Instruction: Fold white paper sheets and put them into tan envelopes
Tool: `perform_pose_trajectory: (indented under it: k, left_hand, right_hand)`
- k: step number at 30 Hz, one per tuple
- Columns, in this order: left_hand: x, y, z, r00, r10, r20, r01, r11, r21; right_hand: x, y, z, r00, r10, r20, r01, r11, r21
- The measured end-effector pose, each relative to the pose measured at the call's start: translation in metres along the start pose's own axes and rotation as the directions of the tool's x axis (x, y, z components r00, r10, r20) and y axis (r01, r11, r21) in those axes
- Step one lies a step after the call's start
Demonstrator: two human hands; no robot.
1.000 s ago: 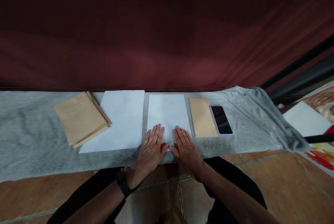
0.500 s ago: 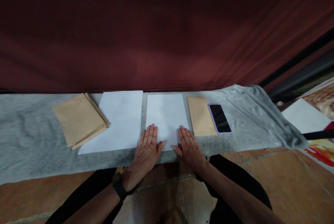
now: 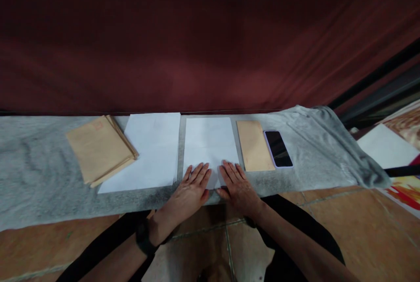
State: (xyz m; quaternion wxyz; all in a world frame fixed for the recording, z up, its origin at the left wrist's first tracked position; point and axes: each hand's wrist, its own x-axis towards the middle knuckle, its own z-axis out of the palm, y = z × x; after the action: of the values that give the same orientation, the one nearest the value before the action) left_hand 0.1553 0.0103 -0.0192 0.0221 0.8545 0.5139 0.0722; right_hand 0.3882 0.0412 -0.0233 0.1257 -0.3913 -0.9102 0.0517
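Note:
A white sheet of paper [image 3: 210, 139] lies flat in front of me on a grey cloth [image 3: 49, 194]. My left hand [image 3: 193, 185] rests on its near left corner, fingers stretched out and slightly spread. Across from it, my right hand [image 3: 236, 185] lies flat over the near right corner, fingers extended. Neither hand grips anything. Just left of the sheet is more white paper [image 3: 151, 150]. A brown envelope [image 3: 254, 146] lies to the right, with a phone [image 3: 278, 148] in a light purple case beside it.
A pile of brown envelopes [image 3: 100, 148] overlaps the left paper's edge. Dark red cloth [image 3: 197, 54] hangs behind the narrow covered surface. At the far right are a dark bar [image 3: 402, 171] and a white sheet [image 3: 387, 146]. Tiled floor [image 3: 315, 212] shows below.
My left hand has moved slightly right and nearer to me along the sheet, its fingers spreading. My right hand has shifted slightly inward. The paper stays in place.

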Motion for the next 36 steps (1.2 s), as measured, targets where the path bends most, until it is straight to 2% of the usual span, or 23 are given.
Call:
perform_pose_trajectory:
  k: [7,11,14,16,18,21,24,26,30,33,36]
  left_hand:
    - [0.002,-0.001,-0.013,0.998,-0.025,0.064,0.026,1.0,-0.016]
    - [0.005,-0.014,-0.021,0.998,-0.058,0.005,0.058,0.995,-0.077]
    - [0.008,-0.024,-0.03,0.991,-0.125,-0.052,0.111,0.969,-0.221]
    - [0.009,-0.029,-0.038,0.984,-0.164,-0.066,0.127,0.914,-0.384]
    - [0.009,-0.032,-0.049,0.975,-0.218,-0.045,0.157,0.817,-0.555]
    - [0.011,-0.04,-0.067,0.941,-0.337,-0.01,0.226,0.652,-0.724]
    - [0.013,-0.053,-0.077,0.914,-0.407,-0.003,0.249,0.566,-0.786]
    - [0.015,-0.061,-0.074,0.898,-0.441,0.015,0.279,0.543,-0.792]
    - [0.021,-0.07,-0.05,0.85,-0.515,0.111,0.398,0.488,-0.777]
    - [0.026,-0.071,-0.034,0.807,-0.568,0.161,0.449,0.412,-0.793]
    - [0.032,-0.07,-0.026,0.77,-0.622,0.145,0.425,0.329,-0.843]
  right_hand:
    - [0.004,0.01,-0.007,0.999,-0.03,0.023,0.029,0.999,0.038]
    - [0.007,0.024,-0.016,0.996,-0.024,0.087,0.014,0.994,0.111]
    - [0.011,0.039,-0.025,0.993,0.005,0.114,-0.025,0.985,0.17]
    - [0.013,0.048,-0.032,0.994,0.035,0.104,-0.058,0.97,0.235]
    - [0.015,0.054,-0.04,0.994,0.073,0.087,-0.099,0.929,0.356]
    - [0.017,0.058,-0.053,0.98,0.176,0.09,-0.195,0.794,0.576]
    - [0.019,0.057,-0.062,0.953,0.299,0.059,-0.244,0.633,0.735]
    - [0.022,0.055,-0.063,0.934,0.356,0.027,-0.231,0.546,0.805]
    - [0.03,0.052,-0.054,0.896,0.441,0.048,-0.248,0.41,0.877]
    - [0.038,0.052,-0.044,0.882,0.469,0.044,-0.25,0.386,0.888]
    - [0.044,0.055,-0.036,0.867,0.498,0.018,-0.261,0.423,0.868]
